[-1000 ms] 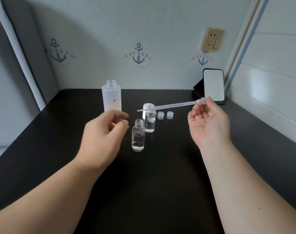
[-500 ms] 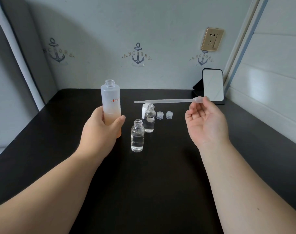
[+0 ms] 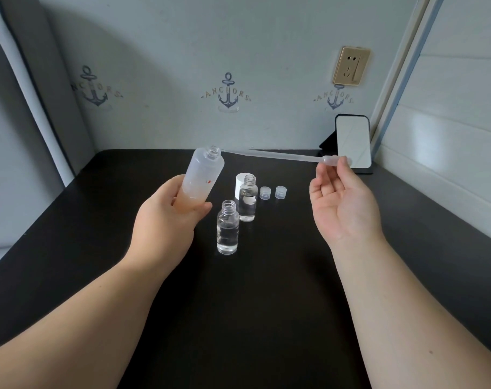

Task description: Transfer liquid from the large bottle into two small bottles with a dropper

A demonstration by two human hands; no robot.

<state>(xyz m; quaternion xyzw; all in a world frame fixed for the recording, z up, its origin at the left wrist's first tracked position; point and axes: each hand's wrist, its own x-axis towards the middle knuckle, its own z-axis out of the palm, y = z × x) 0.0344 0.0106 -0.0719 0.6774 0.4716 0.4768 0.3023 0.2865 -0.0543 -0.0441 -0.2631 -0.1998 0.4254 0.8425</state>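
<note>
Near half of the table (image 3: 252, 318) free between both forearms, two open small bottles (image 3: 227, 227) standing mid-table, white cap (image 3: 241, 183) and two small caps (image 3: 272, 192) behind them, phone stand (image 3: 352, 144) blocking far right corner.

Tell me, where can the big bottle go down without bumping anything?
Bare table lies left of the left hand, and a wide patch between both forearms, nearer than the front small bottle. It is crowded behind: second small bottle, white cap, two clear caps.

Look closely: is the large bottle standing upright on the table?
No: the left hand holds the large bottle tilted above the table.
</note>
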